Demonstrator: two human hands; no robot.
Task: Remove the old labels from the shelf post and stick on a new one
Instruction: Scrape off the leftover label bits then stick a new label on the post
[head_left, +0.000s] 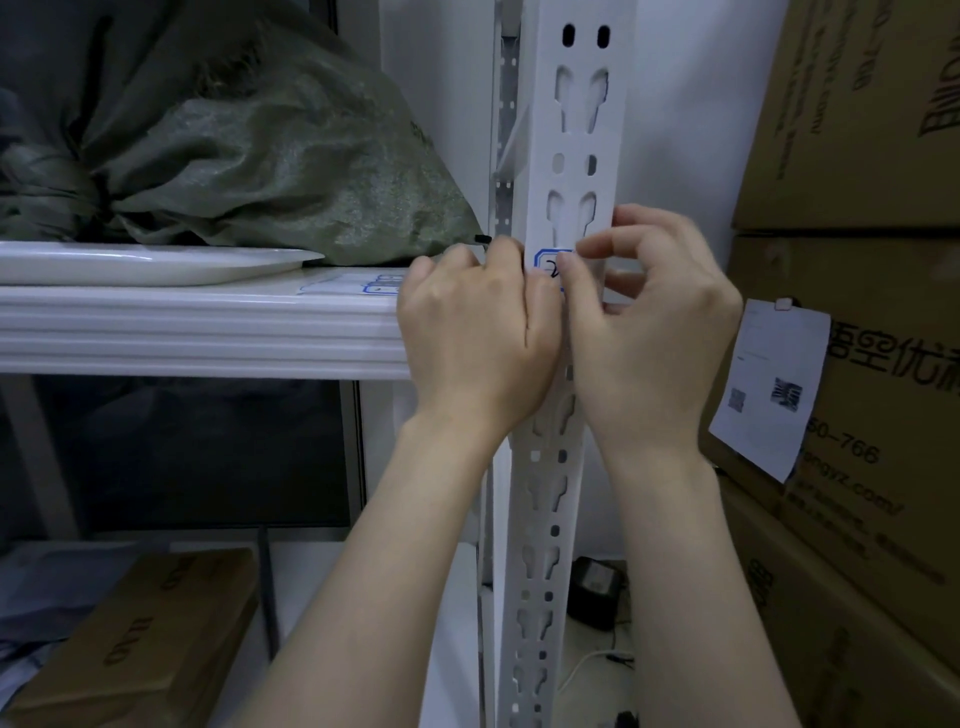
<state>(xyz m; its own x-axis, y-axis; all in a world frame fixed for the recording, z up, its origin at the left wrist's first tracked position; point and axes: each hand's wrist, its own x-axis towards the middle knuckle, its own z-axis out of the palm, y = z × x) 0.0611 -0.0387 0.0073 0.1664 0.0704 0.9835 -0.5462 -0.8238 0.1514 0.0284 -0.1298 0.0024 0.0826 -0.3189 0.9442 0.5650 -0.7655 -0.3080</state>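
The white slotted shelf post (569, 130) runs top to bottom through the middle. A white label with a blue border and black writing (546, 260) sits on the post at shelf height, half hidden by my fingers. My right hand (654, 332) is against the post, thumb and forefinger curled and pinching at the label's right edge. My left hand (478, 332) rests beside the post on its left, fingers curled round a thin black pen (483, 239) whose tip pokes out above the knuckles. A sheet of blue-bordered labels (382, 285) lies on the shelf.
The white shelf (197, 322) carries a green woven sack (291, 156) and a white plate (156, 262). Stacked cardboard boxes (872, 364) with a loose paper slip (769, 389) stand close on the right. A brown box (140, 639) and a black adapter (595, 590) lie below.
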